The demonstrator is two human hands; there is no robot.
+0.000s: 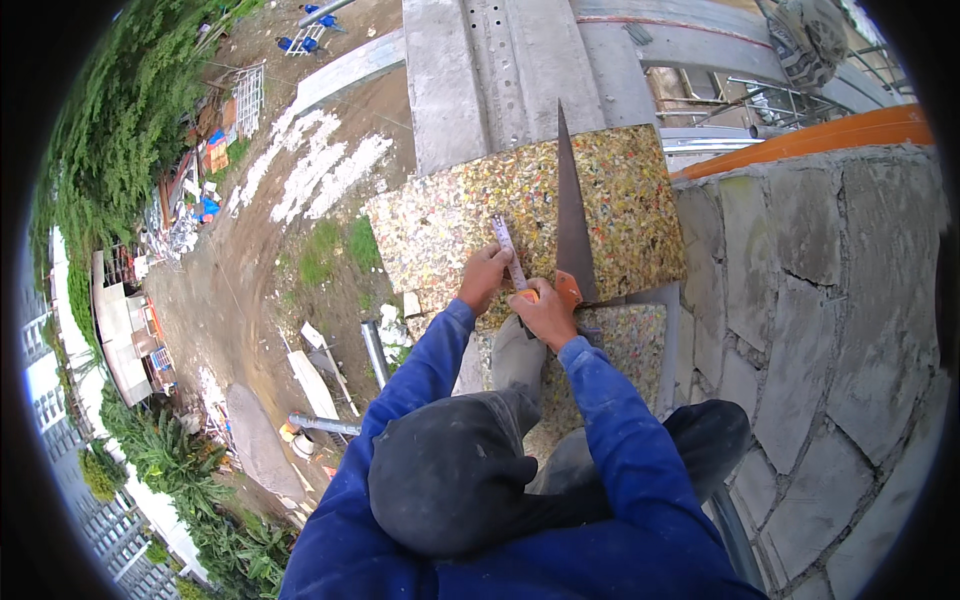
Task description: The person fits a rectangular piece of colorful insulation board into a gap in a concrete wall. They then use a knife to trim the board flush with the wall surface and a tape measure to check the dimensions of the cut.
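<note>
A thick speckled board (628, 215), yellow with many coloured flecks, lies in front of me. My left hand (484, 275) pinches the pale blade (506, 243) of a tape measure, which runs out over the board. The fingers of my right hand (547, 316) are closed round the orange tape measure case (528, 296), partly hidden by them. Just right of the tape, a handsaw (572, 215) lies flat on the board, its tip past the far edge. Its orange handle (568, 289) is beside my right hand.
Below on the left, far down, is a dirt yard (225, 300) with debris and trees. A concrete beam (450, 85) runs away beyond the board. A rough block wall (790, 290) stands at right, with an orange bar (810, 140) along its far edge. Another speckled piece (630, 350) lies nearer me.
</note>
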